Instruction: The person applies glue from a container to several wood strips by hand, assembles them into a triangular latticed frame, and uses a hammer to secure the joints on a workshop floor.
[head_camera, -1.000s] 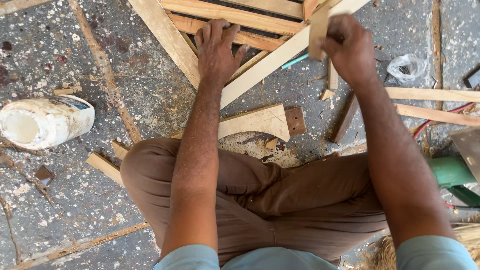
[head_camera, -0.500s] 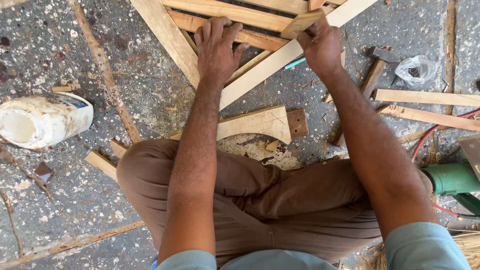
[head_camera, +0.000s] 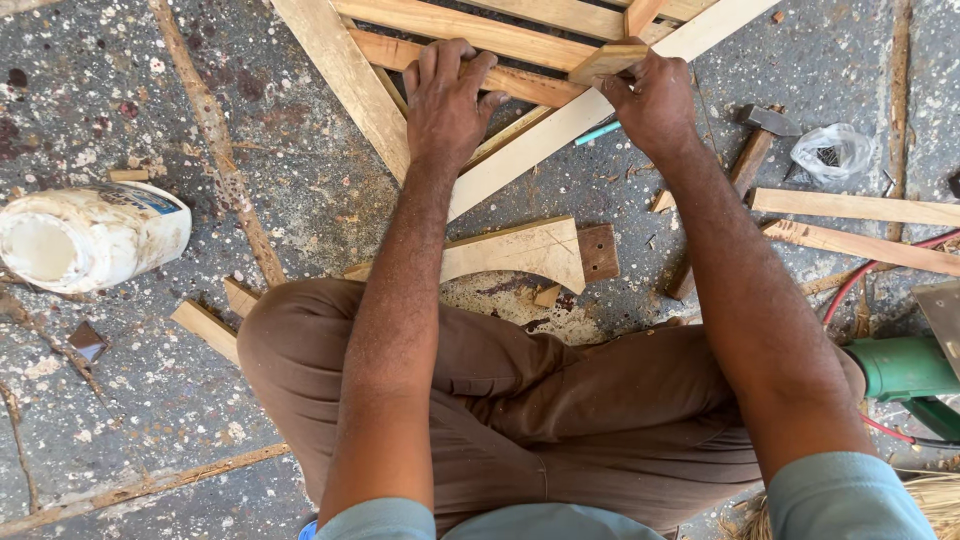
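- Head view shows the person seated on a speckled stone floor, both arms reaching away to a frame of wooden slats at the far edge of the scene.
- The left hand lies flat on the frame, palm down, fingers spread and slightly curled over a reddish cross slat; it presses rather than grips.
- The right hand is closed around a short wooden block, thumb and fingers pinching its right end, which rests on the pale diagonal slat.
- The block's long axis runs left to right with a slight rise toward the far right, crossing the diagonal slat at an angle; its free end points toward the left hand.
- The two hands sit near each other, the block between them, and the right hand is the one touching it.
- Just beside the right hand, under the slat, a thin teal pencil-like stick lies on the floor.
- A hammer lies right of the right wrist, with a crumpled clear bag beyond it.
- Near the knees sit a curved offcut and a dark square block.
- A white plastic jar lies on its side at the left; a green power tool is at the right.
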